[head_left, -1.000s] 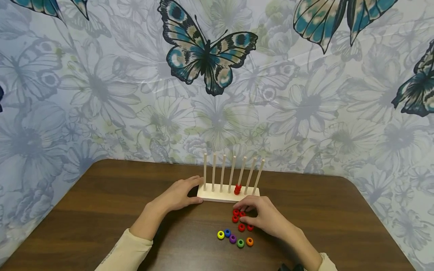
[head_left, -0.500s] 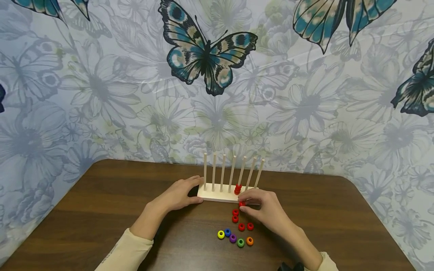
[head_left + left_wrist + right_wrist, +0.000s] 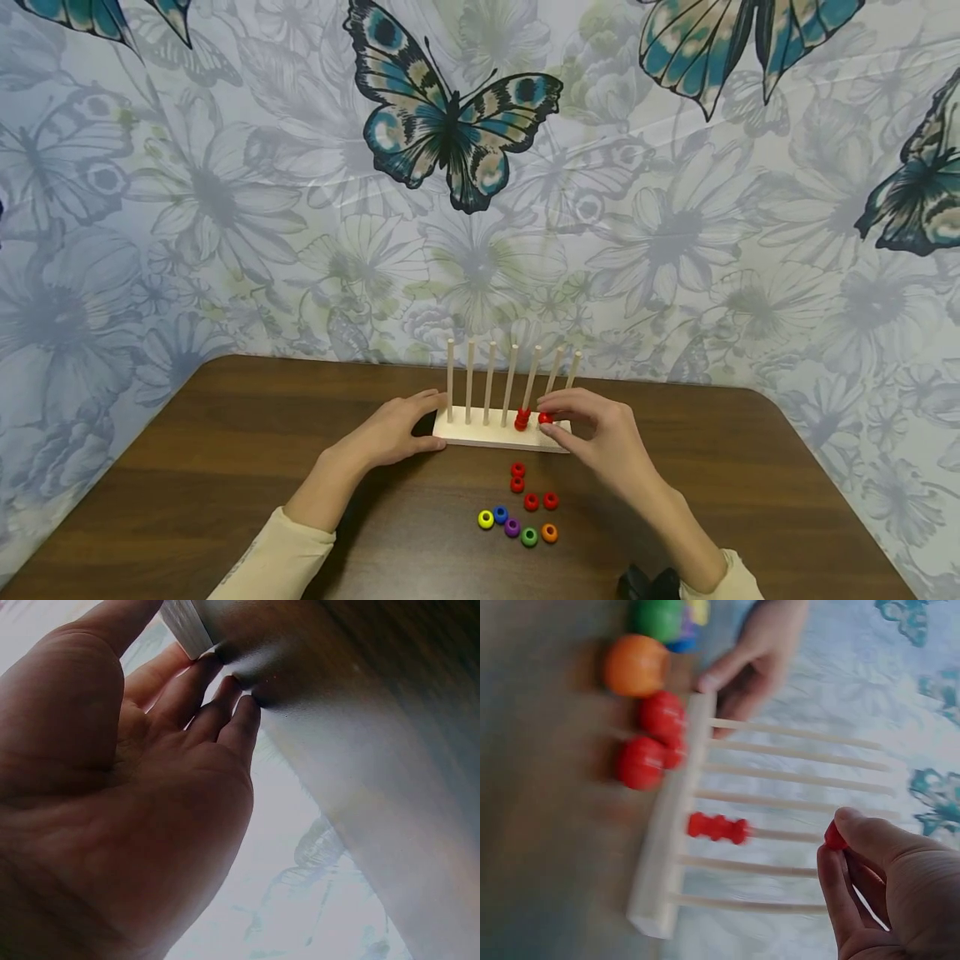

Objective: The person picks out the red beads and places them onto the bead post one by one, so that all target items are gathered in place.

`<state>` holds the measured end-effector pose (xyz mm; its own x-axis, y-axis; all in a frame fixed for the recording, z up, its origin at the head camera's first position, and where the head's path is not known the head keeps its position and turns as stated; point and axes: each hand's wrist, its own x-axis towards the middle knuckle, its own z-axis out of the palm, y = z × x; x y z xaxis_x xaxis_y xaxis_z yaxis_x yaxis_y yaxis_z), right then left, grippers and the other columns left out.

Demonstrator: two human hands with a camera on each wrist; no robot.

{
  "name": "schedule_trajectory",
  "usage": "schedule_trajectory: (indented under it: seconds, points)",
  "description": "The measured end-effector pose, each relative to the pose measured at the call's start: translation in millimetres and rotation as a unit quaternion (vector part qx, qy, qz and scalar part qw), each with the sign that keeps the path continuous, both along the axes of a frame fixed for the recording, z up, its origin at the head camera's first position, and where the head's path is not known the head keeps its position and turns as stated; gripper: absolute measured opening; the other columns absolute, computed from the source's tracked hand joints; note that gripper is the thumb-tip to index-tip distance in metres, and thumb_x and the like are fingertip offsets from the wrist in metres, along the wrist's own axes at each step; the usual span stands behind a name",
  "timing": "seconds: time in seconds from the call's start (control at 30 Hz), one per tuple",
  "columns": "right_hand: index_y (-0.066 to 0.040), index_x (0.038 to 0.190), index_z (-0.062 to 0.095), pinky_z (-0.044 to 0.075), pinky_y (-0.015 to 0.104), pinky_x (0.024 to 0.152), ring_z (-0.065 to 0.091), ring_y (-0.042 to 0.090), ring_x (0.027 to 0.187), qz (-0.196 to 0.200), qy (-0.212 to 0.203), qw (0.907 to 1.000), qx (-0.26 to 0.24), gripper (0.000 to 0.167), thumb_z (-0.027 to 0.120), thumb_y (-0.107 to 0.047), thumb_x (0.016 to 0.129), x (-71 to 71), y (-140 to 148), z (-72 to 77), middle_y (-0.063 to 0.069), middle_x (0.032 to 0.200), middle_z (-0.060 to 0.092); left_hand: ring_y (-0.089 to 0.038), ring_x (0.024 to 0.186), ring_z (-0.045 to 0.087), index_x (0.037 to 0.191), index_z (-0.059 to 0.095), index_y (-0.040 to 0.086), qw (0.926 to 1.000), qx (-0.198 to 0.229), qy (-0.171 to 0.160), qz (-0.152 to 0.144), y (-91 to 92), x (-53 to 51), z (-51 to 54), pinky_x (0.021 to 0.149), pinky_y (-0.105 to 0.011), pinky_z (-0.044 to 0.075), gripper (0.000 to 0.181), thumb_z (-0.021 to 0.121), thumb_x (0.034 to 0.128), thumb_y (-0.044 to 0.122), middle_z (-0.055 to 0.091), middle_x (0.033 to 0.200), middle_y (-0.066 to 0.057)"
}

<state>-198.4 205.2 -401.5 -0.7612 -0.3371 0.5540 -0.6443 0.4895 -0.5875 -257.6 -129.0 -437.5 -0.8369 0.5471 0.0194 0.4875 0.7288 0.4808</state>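
Note:
A pale wooden stand with a row of several upright pegs sits on the brown table. Its left end is held between the thumb and fingers of my left hand; in the left wrist view those fingers touch the stand's edge. My right hand pinches a red bead between thumb and fingertips, raised in front of the stand's right-hand pegs. In the right wrist view this red bead is near the upper part of the pegs. Red beads are stacked on one peg, right of centre.
In front of the stand lie several loose red beads. Closer still are a yellow bead, a blue bead, a purple bead, a green bead and an orange bead. A butterfly-patterned cloth hangs behind the table.
My right hand has picked up a red bead from the loose group and lifted it toward the right-hand pegs. My left hand keeps its place at the stand's left end.

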Motion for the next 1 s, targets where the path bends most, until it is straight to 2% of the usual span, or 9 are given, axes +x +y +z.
schedule_trajectory:
  seconds: [0.13,0.33,0.53,0.63,0.8,0.9,1.0]
  points:
    - [-0.016,0.112,0.081,0.063,0.028,0.087,0.076,0.014,0.104,-0.005,0.027,0.9994,-0.018,0.029,0.085,-0.001,0.087,-2.0,1,23.4,-0.002,0.117,0.077,-0.046,0.144,0.050,0.156,0.050,0.006,1.0000,0.003,-0.009,0.002,-2.1,0.5,0.2,0.115,-0.061,0.043,0.070,0.078,0.0971,0.030,0.044,0.162,-0.025]
    - [-0.005,0.113,0.081,0.062,0.028,0.090,0.078,0.015,0.101,0.005,0.073,0.9936,-0.085,0.029,0.083,0.005,0.086,-14.2,-4,57.8,0.005,0.115,0.078,-0.046,0.143,0.051,0.156,0.051,0.006,1.0000,0.006,-0.008,0.000,-2.7,-0.5,-0.7,0.115,-0.060,0.044,0.069,0.079,0.0970,0.029,0.045,0.162,-0.025]
    - [-0.003,0.115,0.080,0.060,0.026,0.095,0.078,0.020,0.100,-0.001,0.108,0.9891,-0.100,0.028,0.082,0.004,0.088,-32.4,-11,79.5,0.008,0.112,0.078,-0.046,0.142,0.051,0.157,0.051,0.007,1.0000,0.007,-0.006,-0.001,0.3,-3.8,-2.5,0.115,-0.060,0.044,0.069,0.078,0.0973,0.030,0.045,0.162,-0.024]
    - [-0.002,0.112,0.080,0.060,0.026,0.094,0.078,0.024,0.097,0.007,0.119,0.9877,-0.101,0.026,0.082,0.006,0.087,-39.1,-13,83.6,0.010,0.111,0.078,-0.047,0.142,0.052,0.156,0.051,0.008,1.0000,0.007,-0.003,-0.003,0.3,-3.7,-2.8,0.115,-0.060,0.044,0.069,0.079,0.0969,0.030,0.045,0.161,-0.025]
    - [-0.003,0.108,0.082,0.060,0.022,0.093,0.078,0.023,0.099,0.015,0.122,0.9905,-0.061,0.023,0.085,0.004,0.085,-43.8,-17,80.2,0.008,0.111,0.079,-0.046,0.141,0.052,0.156,0.052,0.007,1.0000,0.000,0.000,0.002,-1.6,-1.9,-3.1,0.115,-0.060,0.045,0.069,0.079,0.0963,0.030,0.046,0.161,-0.024]
    - [-0.005,0.107,0.083,0.059,0.019,0.093,0.076,0.022,0.102,0.006,0.113,0.9930,-0.035,0.023,0.086,0.002,0.085,-44.4,-18,76.9,0.006,0.111,0.080,-0.046,0.142,0.052,0.157,0.051,0.008,1.0000,0.001,-0.004,0.006,-1.7,-1.4,-2.3,0.115,-0.060,0.044,0.070,0.079,0.0963,0.030,0.046,0.162,-0.023]
    - [-0.008,0.106,0.084,0.058,0.017,0.085,0.076,0.020,0.101,-0.013,0.100,0.9949,-0.004,0.022,0.087,-0.001,0.085,-44.4,-18,73.9,0.004,0.110,0.080,-0.047,0.142,0.051,0.157,0.050,0.009,1.0000,0.001,-0.006,0.004,-0.5,-1.9,-1.9,0.116,-0.060,0.044,0.070,0.079,0.0967,0.030,0.045,0.162,-0.023]
